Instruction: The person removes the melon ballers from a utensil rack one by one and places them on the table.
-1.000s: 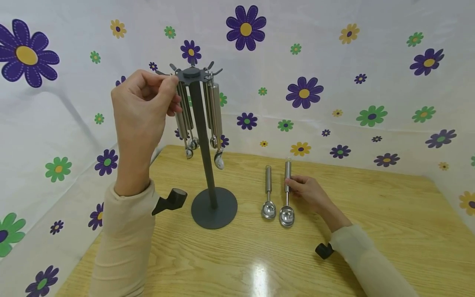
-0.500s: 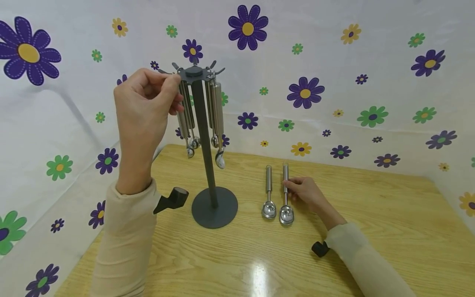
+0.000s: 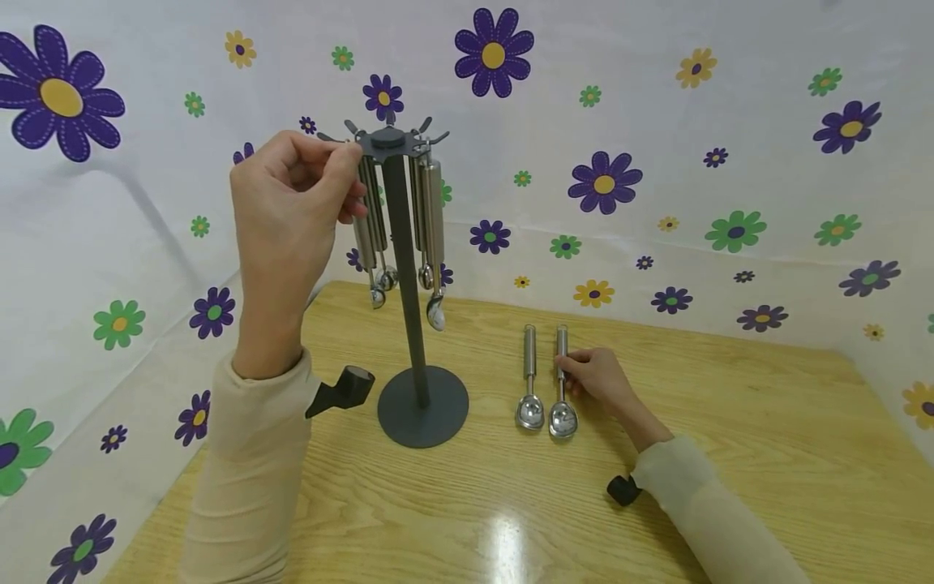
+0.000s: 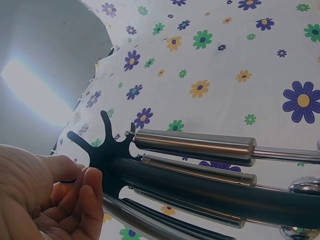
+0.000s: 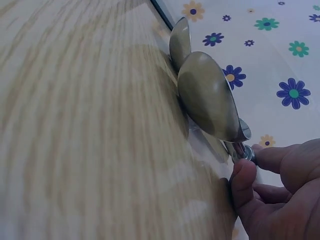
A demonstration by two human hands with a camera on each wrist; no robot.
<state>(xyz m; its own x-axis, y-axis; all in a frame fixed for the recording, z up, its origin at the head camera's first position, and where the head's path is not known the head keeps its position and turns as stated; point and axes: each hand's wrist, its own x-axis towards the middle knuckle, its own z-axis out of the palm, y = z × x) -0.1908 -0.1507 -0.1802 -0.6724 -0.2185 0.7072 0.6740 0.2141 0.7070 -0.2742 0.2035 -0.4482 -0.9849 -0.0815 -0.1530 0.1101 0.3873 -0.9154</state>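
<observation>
In the head view my left hand (image 3: 295,195) pinches at the left edge of the dark rack (image 3: 409,316). Its thumb and forefinger meet at a hook, and whether they grip the hook or a hanging ring is hidden. Several steel scoops hang from the rack, bowls down; one scoop (image 3: 435,235) hangs on the right side. My right hand (image 3: 594,377) pinches the handle of a steel scoop (image 3: 563,420) lying on the table, bowl toward me. Left of it lies a similar scoop (image 3: 529,412), parallel and apart. The right wrist view shows the held scoop's bowl (image 5: 207,95) close up.
The wooden table (image 3: 438,503) carries the rack's round base (image 3: 423,422) left of the two scoops. A white cloth (image 3: 540,146) with flower prints rises behind and at the left. Curved hooks (image 4: 106,125) stick out from the rack's top.
My right hand has drawn its scoop slightly toward me and left, so it now lines up with the other scoop. The left hand stays at the rack's hook. The view has shifted slightly.
</observation>
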